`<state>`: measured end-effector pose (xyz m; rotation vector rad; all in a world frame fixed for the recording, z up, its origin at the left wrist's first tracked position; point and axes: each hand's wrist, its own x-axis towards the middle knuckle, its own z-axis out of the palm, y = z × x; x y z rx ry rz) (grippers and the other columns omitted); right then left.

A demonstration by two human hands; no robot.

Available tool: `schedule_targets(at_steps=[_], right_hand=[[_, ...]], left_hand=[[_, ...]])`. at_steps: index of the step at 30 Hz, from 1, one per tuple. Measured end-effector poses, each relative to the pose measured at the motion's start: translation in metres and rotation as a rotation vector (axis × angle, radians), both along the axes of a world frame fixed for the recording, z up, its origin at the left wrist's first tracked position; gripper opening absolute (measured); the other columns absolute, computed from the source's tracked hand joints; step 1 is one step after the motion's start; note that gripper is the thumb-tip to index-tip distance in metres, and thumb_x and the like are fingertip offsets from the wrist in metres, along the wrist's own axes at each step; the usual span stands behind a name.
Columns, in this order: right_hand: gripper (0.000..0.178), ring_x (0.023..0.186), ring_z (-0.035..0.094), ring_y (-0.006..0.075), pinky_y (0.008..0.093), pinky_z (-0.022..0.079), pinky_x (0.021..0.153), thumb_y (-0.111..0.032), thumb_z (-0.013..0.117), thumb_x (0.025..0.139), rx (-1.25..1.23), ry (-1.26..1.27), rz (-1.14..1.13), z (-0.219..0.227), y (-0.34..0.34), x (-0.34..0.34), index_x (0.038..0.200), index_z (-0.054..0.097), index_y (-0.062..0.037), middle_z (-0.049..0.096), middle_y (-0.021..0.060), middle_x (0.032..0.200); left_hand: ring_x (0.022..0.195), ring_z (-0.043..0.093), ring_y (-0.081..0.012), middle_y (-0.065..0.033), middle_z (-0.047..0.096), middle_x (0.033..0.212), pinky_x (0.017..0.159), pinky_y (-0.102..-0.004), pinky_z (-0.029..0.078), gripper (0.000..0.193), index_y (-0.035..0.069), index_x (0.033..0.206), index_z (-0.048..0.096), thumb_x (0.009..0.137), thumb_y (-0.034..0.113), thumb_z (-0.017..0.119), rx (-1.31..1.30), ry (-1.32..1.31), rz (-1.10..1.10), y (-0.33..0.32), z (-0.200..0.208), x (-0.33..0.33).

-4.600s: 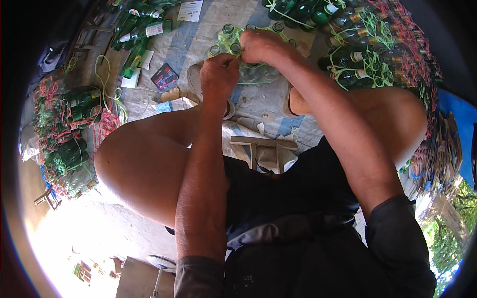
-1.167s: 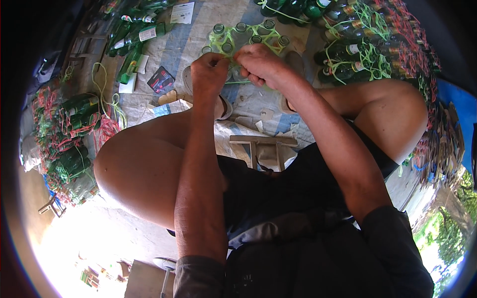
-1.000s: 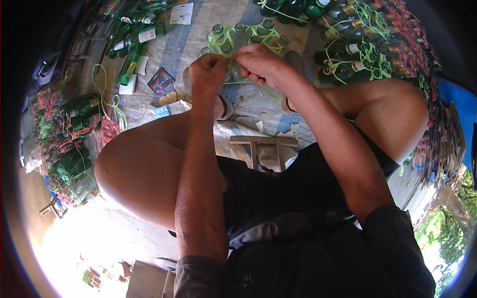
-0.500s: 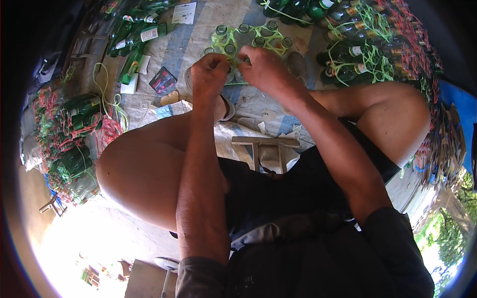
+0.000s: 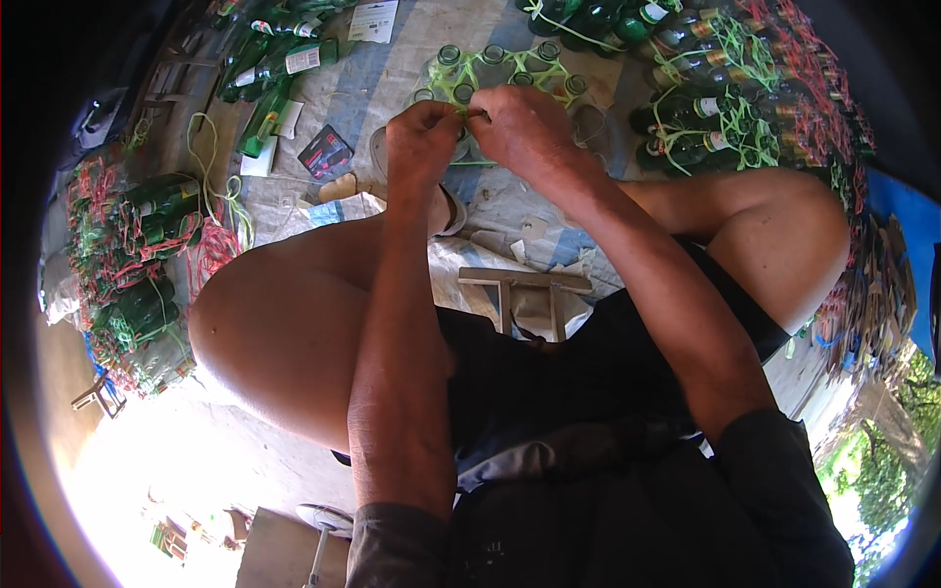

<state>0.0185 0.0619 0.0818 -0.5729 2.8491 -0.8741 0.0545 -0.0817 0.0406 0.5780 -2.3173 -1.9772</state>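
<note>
A cluster of upright glass bottles (image 5: 493, 54) stands beyond my feet, their open mouths laced together with yellow-green plastic string (image 5: 505, 73). At the cluster's near side my left hand (image 5: 421, 142) is closed in a pinch on the string. Close to its right, my right hand (image 5: 520, 125) is closed too, its thumb and fingertips pinching the same string. The fingertips of both hands nearly meet over the near bottle mouths. My hands hide part of the near row and the exact place where the string is held.
Loose green bottles (image 5: 263, 122) lie at the far left. Bundles of string-tied bottles stand at the left (image 5: 157, 220) and right (image 5: 691, 108). A low wooden stool (image 5: 524, 278) sits between my legs. A dark printed card (image 5: 325, 155) lies on the sheet (image 5: 392, 73).
The view has shifted slightly, so the bottles appear a little further right. My right hand has turned a little, and both pinching fingertips remain close together at the near bottle mouths.
</note>
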Motion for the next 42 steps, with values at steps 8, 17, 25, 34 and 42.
schedule_targets(at_steps=[8, 17, 25, 34, 42], right_hand=[[0.011, 0.073, 0.065, 0.0389, 0.0487, 0.052, 0.063, -0.016, 0.062, 0.08, 0.079, 0.086, 0.035, -0.008, -0.004, -0.003, 0.076, 0.067, -0.0077, 0.066, 0.0166, 0.074], [0.01, 0.072, 0.067, 0.0383, 0.0476, 0.052, 0.062, -0.016, 0.063, 0.073, -0.104, 0.053, -0.039, -0.015, -0.003, -0.005, 0.069, 0.068, -0.0085, 0.066, 0.0168, 0.071], [0.011, 0.074, 0.068, 0.0373, 0.048, 0.054, 0.063, -0.018, 0.067, 0.071, 0.059, 0.017, -0.034, -0.009, -0.008, -0.008, 0.071, 0.07, -0.0077, 0.067, 0.0173, 0.072], [0.012, 0.075, 0.068, 0.039, 0.0489, 0.053, 0.065, -0.017, 0.066, 0.074, 0.099, 0.044, -0.046, -0.005, -0.013, -0.001, 0.074, 0.069, -0.0058, 0.068, 0.0191, 0.075], [0.015, 0.075, 0.067, 0.0399, 0.0497, 0.051, 0.063, -0.019, 0.063, 0.077, 0.123, 0.01, -0.036, -0.003, -0.014, -0.003, 0.073, 0.067, -0.0057, 0.067, 0.0188, 0.074]], left_hand=[[0.067, 0.061, -0.011, -0.0086, 0.071, 0.075, 0.062, -0.0259, 0.049, 0.018, -0.003, 0.089, 0.073, 0.079, 0.011, 0.067, 0.025, 0.015, -0.004, 0.001, 0.002, -0.001], [0.067, 0.061, -0.0106, -0.0074, 0.07, 0.073, 0.061, -0.0262, 0.048, 0.019, -0.003, 0.09, 0.073, 0.079, 0.011, 0.068, 0.073, 0.008, 0.017, 0.002, 0.001, -0.001], [0.073, 0.06, -0.0087, -0.0042, 0.069, 0.081, 0.066, -0.0226, 0.046, 0.016, -0.004, 0.095, 0.072, 0.084, 0.006, 0.066, 0.036, -0.032, -0.027, 0.0, 0.004, 0.0], [0.072, 0.06, -0.0091, -0.0048, 0.07, 0.082, 0.066, -0.0228, 0.047, 0.018, -0.005, 0.097, 0.073, 0.085, 0.006, 0.065, 0.01, -0.054, -0.017, 0.002, 0.006, -0.001], [0.068, 0.063, -0.0099, -0.008, 0.072, 0.075, 0.063, -0.0251, 0.05, 0.018, -0.004, 0.092, 0.074, 0.082, 0.009, 0.067, 0.071, -0.018, 0.015, 0.002, 0.007, -0.001]])
